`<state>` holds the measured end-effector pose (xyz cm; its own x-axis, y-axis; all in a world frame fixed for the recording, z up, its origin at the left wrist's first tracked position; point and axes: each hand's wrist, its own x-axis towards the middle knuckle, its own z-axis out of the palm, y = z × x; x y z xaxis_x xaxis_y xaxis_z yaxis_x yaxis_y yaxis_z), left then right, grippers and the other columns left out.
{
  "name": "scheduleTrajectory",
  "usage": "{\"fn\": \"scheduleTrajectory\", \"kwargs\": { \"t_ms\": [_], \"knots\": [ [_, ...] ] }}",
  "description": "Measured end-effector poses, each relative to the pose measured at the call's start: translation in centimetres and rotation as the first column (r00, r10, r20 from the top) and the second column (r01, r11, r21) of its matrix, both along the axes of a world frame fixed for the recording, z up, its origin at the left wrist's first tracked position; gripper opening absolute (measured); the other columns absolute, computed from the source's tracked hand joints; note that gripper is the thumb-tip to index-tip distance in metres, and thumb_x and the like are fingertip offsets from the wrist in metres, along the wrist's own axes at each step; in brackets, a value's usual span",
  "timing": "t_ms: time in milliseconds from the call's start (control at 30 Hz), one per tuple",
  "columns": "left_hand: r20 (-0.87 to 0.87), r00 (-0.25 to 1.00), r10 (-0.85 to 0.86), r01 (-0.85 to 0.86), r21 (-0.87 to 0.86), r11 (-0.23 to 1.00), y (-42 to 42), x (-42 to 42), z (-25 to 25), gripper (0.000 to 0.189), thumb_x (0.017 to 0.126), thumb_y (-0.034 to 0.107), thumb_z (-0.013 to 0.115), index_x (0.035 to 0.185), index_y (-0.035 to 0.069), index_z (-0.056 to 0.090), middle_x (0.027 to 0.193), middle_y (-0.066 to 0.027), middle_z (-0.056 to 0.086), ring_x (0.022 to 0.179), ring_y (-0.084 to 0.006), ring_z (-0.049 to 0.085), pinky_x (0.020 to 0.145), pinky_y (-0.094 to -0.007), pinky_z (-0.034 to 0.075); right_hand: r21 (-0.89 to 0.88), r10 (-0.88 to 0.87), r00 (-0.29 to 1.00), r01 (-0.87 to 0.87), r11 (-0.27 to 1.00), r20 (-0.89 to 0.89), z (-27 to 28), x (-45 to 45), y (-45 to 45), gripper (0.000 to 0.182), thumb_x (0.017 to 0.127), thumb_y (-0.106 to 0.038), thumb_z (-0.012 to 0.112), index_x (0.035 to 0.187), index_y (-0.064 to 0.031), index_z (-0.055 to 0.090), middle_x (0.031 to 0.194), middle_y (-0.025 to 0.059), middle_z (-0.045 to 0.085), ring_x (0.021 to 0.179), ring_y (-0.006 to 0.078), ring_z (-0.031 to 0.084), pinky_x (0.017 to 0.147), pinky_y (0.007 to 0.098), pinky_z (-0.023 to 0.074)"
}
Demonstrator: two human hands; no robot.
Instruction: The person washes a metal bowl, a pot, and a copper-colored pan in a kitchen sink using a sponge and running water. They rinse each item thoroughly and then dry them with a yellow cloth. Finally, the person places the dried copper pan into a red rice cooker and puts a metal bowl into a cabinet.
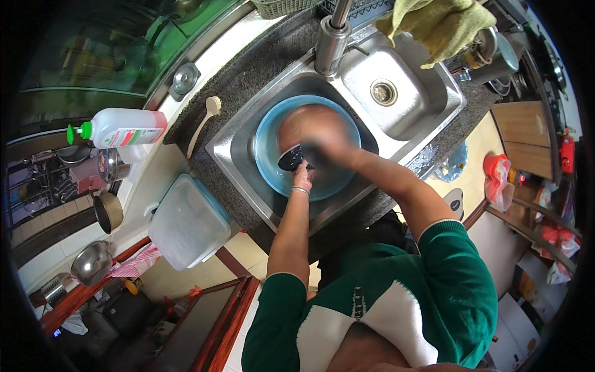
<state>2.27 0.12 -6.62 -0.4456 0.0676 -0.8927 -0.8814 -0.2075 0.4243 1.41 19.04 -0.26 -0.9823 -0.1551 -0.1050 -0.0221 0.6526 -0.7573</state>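
Note:
My left hand (302, 178) grips the edge of a small black bowl (289, 159), which is tilted and speckled with wet spots. My right hand (335, 151) is blurred beside it, close to a dark blurred patch, so I cannot tell whether it holds anything. Both hands are over a round blue plastic basin (261, 160) set in the larger bowl of a stainless steel sink (234, 162). A large brown rounded object (307, 118) lies in the basin beyond my hands, partly covered by the right one. Some water shows in the basin.
A faucet (332, 46) rises behind the basin, next to the smaller sink bowl (409, 107). A dish brush (204, 123) lies on the dark counter. Left of it are a pump bottle (128, 128) and a translucent plastic bin (190, 223). A yellow-green cloth (437, 28) hangs at upper right.

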Motion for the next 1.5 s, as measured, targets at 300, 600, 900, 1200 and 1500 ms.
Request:
{"fn": "scheduleTrajectory", "kwargs": {
  "t_ms": [300, 600, 900, 1200, 1500],
  "knots": [
    [-0.187, 0.978, -0.093, 0.035, -0.292, 0.956, 0.7, 0.3, 10.5, 0.071, 0.089, 0.06, 0.054, 0.117, -0.006, 0.053, 0.105, -0.0183, 0.064, 0.081, -0.028, 0.069, 0.06, -0.0411, 0.06, 0.403, 0.029, 0.992, -0.075, 0.912, 0.119, -2.5, 1.4, -4.1, 0.043, 0.087, -0.018, 0.056, 0.128, -0.0074, 0.046, 0.121, 0.0198, 0.057, 0.107, 0.0335, 0.063, 0.082, 0.0415, 0.0536],
    [-0.345, 0.91, -0.232, 0.102, -0.355, 0.929, 0.2, -2.1, 17.9, 0.065, 0.093, 0.048, 0.051, 0.139, 0.004, 0.037, 0.119, -0.0243, 0.055, 0.088, -0.0351, 0.066, 0.05, -0.0362, 0.062, -0.473, 0.049, 0.861, 0.23, 0.85, 0.506, 9.8, -1.3, -8.5, 0.041, 0.088, -0.033, 0.06, 0.117, -0.0043, 0.06, 0.104, 0.0205, 0.067, 0.099, 0.0284, 0.065, 0.083, 0.0349, 0.0499],
    [-0.406, 0.4, -0.822, 0.321, -0.778, 0.541, -1.2, -8.2, 20.0, 0.068, 0.084, 0.0, 0.052, 0.146, 0.019, 0.032, 0.13, -0.0259, 0.052, 0.108, -0.0413, 0.057, 0.081, -0.0427, 0.048, 0.235, 0.241, 0.82, -0.407, 0.883, 0.519, 5.8, 0.3, -3.6, 0.034, 0.091, -0.032, 0.048, 0.117, -0.0165, 0.062, 0.117, 0.0157, 0.063, 0.112, 0.0316, 0.06, 0.101, 0.0509, 0.0371],
    [0.087, -0.209, -0.974, 0.6, -0.775, -0.198, 3.7, -15.1, 25.6, 0.06, 0.086, 0.007, 0.055, 0.142, 0.023, 0.041, 0.114, -0.0231, 0.063, 0.086, -0.0332, 0.068, 0.063, -0.0415, 0.055, 0.536, 0.247, 0.916, -0.388, 0.75, 0.317, 4.0, 1.3, -3.3, 0.038, 0.094, -0.018, 0.045, 0.131, -0.0147, 0.052, 0.132, 0.0121, 0.053, 0.125, 0.0283, 0.05, 0.11, 0.0499, 0.0267],
    [-0.397, 0.165, -0.903, 0.311, -0.848, 0.429, -2.6, -6.8, 23.2, 0.066, 0.084, 0.037, 0.067, 0.137, 0.006, 0.044, 0.132, -0.0246, 0.05, 0.121, -0.0412, 0.049, 0.1, -0.045, 0.04, 0.339, 0.143, 0.86, -0.339, 0.878, 0.49, 1.4, 2.6, -5.4, 0.023, 0.079, -0.021, 0.063, 0.098, -0.0085, 0.068, 0.097, 0.0132, 0.069, 0.089, 0.0306, 0.068, 0.068, 0.0395, 0.0537]
  ]
}}
